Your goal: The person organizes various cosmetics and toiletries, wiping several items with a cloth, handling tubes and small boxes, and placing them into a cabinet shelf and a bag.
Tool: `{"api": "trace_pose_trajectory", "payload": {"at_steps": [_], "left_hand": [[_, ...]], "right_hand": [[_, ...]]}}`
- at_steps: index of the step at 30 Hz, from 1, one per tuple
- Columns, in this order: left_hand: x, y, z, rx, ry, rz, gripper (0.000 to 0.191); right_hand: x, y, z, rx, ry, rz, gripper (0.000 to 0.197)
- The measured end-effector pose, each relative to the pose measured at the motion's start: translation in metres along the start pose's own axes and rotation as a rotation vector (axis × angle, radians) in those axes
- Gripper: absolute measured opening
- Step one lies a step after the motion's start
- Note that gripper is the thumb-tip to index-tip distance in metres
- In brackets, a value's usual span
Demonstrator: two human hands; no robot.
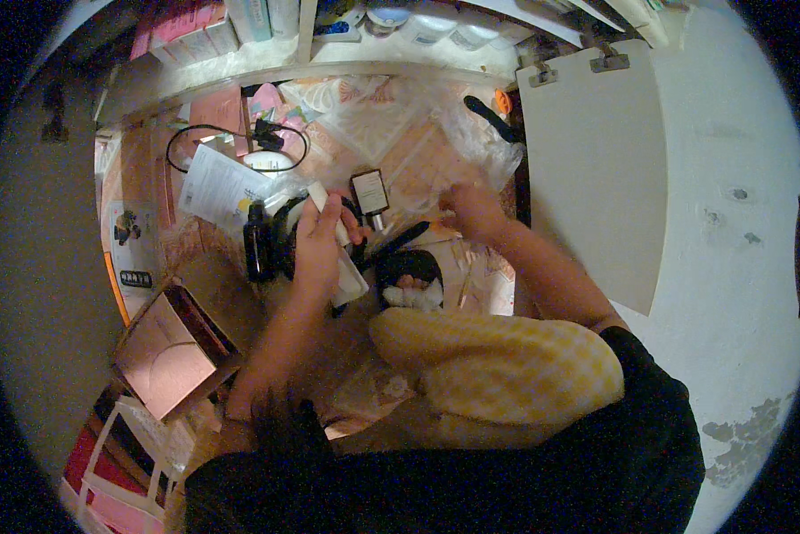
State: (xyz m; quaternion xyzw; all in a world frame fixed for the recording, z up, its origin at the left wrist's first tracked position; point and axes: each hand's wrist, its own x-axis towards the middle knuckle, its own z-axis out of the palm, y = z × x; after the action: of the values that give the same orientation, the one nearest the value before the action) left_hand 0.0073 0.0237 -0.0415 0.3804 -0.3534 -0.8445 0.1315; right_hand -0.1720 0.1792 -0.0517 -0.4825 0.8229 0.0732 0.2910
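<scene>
My left hand (316, 233) is closed around a long white object (352, 277), whose ends stick out above and below my fingers. Behind that hand shows part of a round black item (286, 230), mostly covered. A dark bottle (258, 243) stands just to its left. My right hand (473, 210) hovers blurred over the floor, fingers curled; whether anything is in it is unclear. Between the hands lie a small labelled bottle (370, 190) and a slim black object (400, 241). Closer to me is a black rounded item (410, 263) with something white at its lower edge.
Clear plastic wrap (500, 160) and a black handle (490, 119) lie at the right. A looped black cable (173, 137) and a printed sheet (219, 183) are at the left. A copper-coloured box (169, 354) sits lower left. A clipped board (593, 167) leans on the wall.
</scene>
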Motion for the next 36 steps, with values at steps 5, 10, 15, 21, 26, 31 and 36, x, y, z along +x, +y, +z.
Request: {"api": "trace_pose_trajectory", "payload": {"at_steps": [5,10,15,21,26,31,36], "left_hand": [[-0.003,0.006,-0.010,-0.381,-0.282,-0.136,0.044],[-0.013,0.032,0.007,-0.490,-0.399,-0.169,0.071],[-0.014,0.021,0.011,-0.129,-0.374,-0.187,0.076],[-0.021,0.002,0.021,0.515,-0.369,0.442,0.034],[-0.023,0.014,0.028,0.383,-0.329,0.218,0.033],[-0.037,0.042,0.035,0.411,-0.241,0.236,0.037],[-0.031,0.058,0.022,0.353,-0.228,0.302,0.032]], "right_hand": [[-0.012,-0.001,0.031,-0.045,0.010,0.051,0.032],[-0.006,-0.012,0.003,-0.016,0.271,-0.100,0.036],[-0.010,-0.077,-0.067,0.942,0.366,-0.341,0.038],[-0.011,-0.086,-0.088,0.516,0.436,-0.504,0.018],[-0.023,-0.099,-0.115,0.735,0.253,-0.471,0.018],[-0.018,-0.099,-0.129,0.870,0.116,-0.654,0.016],[-0.029,-0.104,-0.181,0.973,0.386,-0.408,0.013]]}}
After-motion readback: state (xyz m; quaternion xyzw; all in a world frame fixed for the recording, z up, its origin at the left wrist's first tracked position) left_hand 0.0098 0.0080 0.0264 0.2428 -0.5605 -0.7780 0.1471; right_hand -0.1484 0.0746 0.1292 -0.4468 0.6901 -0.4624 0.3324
